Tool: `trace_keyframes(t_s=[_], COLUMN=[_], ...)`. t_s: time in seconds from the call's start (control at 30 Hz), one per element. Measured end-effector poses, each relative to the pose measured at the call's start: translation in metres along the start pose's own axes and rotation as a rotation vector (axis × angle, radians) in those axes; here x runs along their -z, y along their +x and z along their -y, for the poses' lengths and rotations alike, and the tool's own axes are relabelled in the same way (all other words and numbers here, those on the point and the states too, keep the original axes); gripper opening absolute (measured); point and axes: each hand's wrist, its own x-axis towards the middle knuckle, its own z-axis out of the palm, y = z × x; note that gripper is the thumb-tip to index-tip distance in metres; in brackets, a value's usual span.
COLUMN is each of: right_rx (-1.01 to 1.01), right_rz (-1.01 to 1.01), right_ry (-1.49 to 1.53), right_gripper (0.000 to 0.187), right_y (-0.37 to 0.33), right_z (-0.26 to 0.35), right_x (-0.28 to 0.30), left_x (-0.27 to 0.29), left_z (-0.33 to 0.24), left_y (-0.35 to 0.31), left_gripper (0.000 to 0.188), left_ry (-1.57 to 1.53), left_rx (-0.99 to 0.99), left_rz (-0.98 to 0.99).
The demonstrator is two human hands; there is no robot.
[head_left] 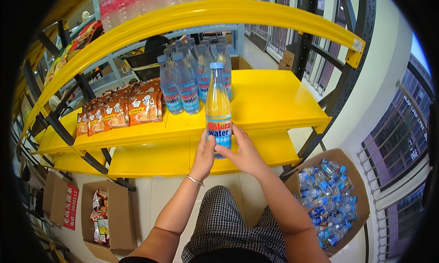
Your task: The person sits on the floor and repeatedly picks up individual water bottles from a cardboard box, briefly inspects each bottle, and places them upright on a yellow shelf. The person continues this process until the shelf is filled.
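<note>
A clear water bottle with a blue cap and a blue-and-red label stands upright between my hands, in front of the yellow shelf. My left hand wraps the bottle's lower left side, its thumb on the label. From the right, my right hand grips the lower part, thumb across the front near the base. Behind it, several matching water bottles are grouped upright on the yellow shelf. Left of them, orange-brown snack packets lie in overlapping rows.
A yellow beam crosses above the shelf. At lower right stands a cardboard box of small bottles; at lower left, a cardboard box with packets. A lower yellow shelf runs beneath. Black uprights support the rack.
</note>
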Motion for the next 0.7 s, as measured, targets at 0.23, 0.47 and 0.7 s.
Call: trace_keyframes(t_s=[0.23,0.47,0.7], right_rx=[-0.104,-0.053,-0.006], right_rz=[0.078,-0.017,-0.126], right_ry=[0.007,0.064,0.028], right_gripper=[0.076,0.064,0.068], right_y=[0.057,0.082,0.096], right_z=[-0.008,-0.027,-0.063], right_x=[-0.003,-0.01,-0.028], left_x=[0.029,0.046,0.071], left_z=[0.003,0.012,0.013], left_y=[0.046,0.072,0.09], left_gripper=[0.055,0.059,0.053], left_ry=[0.082,0.33,0.766], left_rx=[-0.08,-0.169,-0.238], left_rz=[-0.018,-0.002,0.008])
